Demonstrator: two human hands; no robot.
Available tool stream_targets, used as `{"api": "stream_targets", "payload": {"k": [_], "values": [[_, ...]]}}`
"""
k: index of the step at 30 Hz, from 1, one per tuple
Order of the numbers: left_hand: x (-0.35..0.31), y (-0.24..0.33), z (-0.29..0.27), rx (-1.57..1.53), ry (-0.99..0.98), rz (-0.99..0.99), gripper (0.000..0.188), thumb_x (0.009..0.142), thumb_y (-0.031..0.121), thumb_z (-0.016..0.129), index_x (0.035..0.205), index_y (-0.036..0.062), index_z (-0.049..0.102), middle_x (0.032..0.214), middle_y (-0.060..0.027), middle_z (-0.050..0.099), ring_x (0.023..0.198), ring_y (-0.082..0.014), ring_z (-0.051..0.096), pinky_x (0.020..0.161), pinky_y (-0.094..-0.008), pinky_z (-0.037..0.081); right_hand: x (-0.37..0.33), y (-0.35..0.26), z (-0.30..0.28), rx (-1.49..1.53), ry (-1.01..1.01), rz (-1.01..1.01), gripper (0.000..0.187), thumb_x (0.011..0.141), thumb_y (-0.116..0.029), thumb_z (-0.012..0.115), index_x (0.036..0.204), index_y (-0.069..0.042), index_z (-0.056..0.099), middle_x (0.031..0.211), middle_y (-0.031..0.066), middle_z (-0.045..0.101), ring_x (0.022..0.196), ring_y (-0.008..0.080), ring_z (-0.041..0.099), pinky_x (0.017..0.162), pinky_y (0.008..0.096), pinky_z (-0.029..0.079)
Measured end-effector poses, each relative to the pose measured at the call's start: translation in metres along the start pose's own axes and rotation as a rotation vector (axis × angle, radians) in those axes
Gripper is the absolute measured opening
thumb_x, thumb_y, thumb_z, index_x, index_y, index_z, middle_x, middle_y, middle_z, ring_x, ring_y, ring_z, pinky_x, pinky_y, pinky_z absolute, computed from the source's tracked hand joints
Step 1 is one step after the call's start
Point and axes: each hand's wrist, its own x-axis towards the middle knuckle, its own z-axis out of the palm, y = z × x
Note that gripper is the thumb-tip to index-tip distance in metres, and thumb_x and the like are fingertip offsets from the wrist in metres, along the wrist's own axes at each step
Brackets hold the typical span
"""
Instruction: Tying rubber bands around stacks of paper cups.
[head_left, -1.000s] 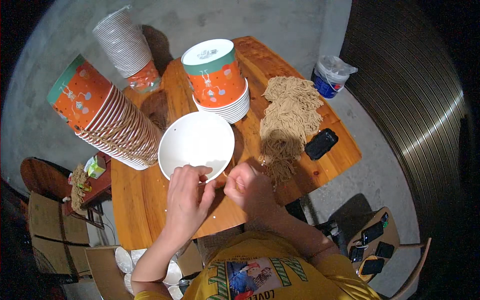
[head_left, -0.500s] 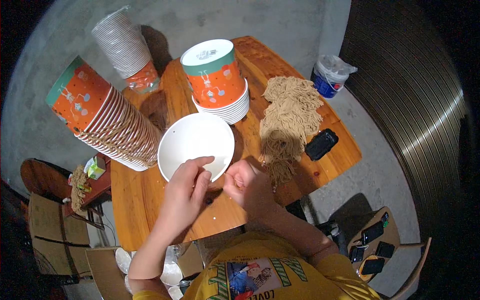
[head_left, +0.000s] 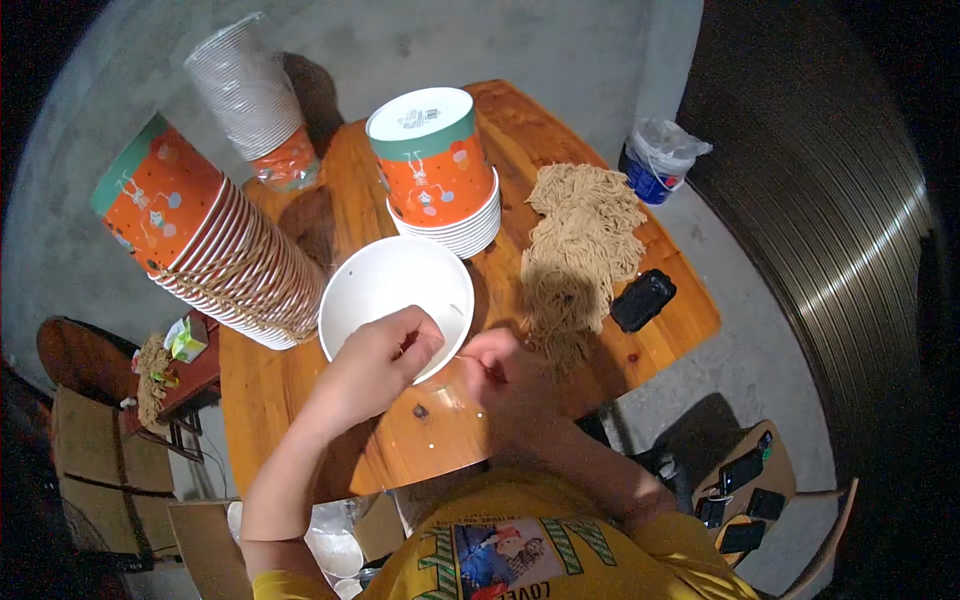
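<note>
A white paper bucket point(head_left: 375, 275) lies with its open mouth toward me on the wooden table. Small dark dots, perhaps holes, show on its inner wall. Over its near rim my left hand point(head_left: 385, 362) is closed, thumb and fingertips pinched together inside the mouth. Just outside the right rim, my right hand point(head_left: 500, 368) has its fingers curled in a pinch. A thin tan cord point(head_left: 462, 357) shows at the right fingertips, running toward the rim; most of it is hidden. What the left fingers pinch is too small to make out.
Tan cords point(head_left: 585, 225) lie heaped at the right, beside a black tray point(head_left: 643, 300). Orange-green paper buckets point(head_left: 425, 180) stand stacked upside down behind. A tall leaning stack point(head_left: 240, 260) draped with cord is at left, a plastic-wrapped stack point(head_left: 245, 90) behind it. The table point(head_left: 380, 460) ends near me.
My left fingers, spread over the rim before, have closed into a pinch and shifted slightly right. My right hand has moved slightly right, and a bit of cord now shows. The view has shifted slightly.
</note>
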Motion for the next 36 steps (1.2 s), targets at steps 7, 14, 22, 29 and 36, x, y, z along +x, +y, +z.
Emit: {"api": "stream_targets", "payload": {"k": [7,14,22,29,36], "values": [[0.0,-0.006,0.005,-0.189,0.288,0.081,0.011,0.09,0.011,0.055,0.091,0.0004,0.057,0.08,-0.0033,0.058,0.072,-0.009,0.052,0.067,-0.0243,0.045,0.023,-0.024,-0.013,0.031,-0.019,-0.037,0.008,0.084,-0.004,0.06,0.085,-0.004,0.052,0.069,0.0014,0.049,0.054,0.0062,0.041,0.048,0.0235,0.037],[-0.001,0.002,0.003,-0.46,0.153,0.011,0.027,0.089,0.005,0.053,0.116,0.0054,0.05,0.089,0.0011,0.054,0.08,-0.0069,0.049,0.074,-0.0206,0.042,0.03,-0.021,-0.005,0.257,-0.143,0.185,0.007,0.085,-0.004,0.061,0.083,-0.005,0.054,0.063,-0.0072,0.04,0.055,-0.0007,0.035,0.047,0.0193,0.029],[0.007,0.0,0.006,-0.7,-0.026,-0.073,0.031,0.084,0.002,0.059,0.114,0.0047,0.05,0.091,0.001,0.056,0.08,-0.0072,0.051,0.075,-0.0216,0.043,0.045,-0.018,-0.007,0.309,-0.121,0.234,0.004,0.088,-0.011,0.057,0.09,-0.009,0.054,0.068,-0.0071,0.044,0.056,-0.001,0.036,0.047,0.0177,0.028],[0.009,-0.002,0.005,-0.631,-0.061,-0.153,0.01,0.087,0.01,0.059,0.095,0.0041,0.057,0.084,0.0019,0.056,0.077,-0.0052,0.05,0.071,-0.0199,0.041,0.058,-0.012,-0.034,0.704,-0.202,0.428,0.011,0.087,-0.019,0.059,0.094,-0.012,0.054,0.073,-0.0059,0.051,0.059,0.001,0.041,0.049,0.017,0.032],[0.016,-0.008,0.006,-0.723,-0.054,-0.109,0.01,0.085,0.012,0.055,0.092,0.0041,0.058,0.082,0.0024,0.056,0.071,-0.0042,0.048,0.068,-0.0179,0.039,0.079,-0.044,-0.051,0.508,-0.622,0.388,0.013,0.088,-0.02,0.057,0.096,-0.009,0.057,0.076,-0.0026,0.057,0.06,0.0026,0.049,0.049,0.0163,0.033]]}}
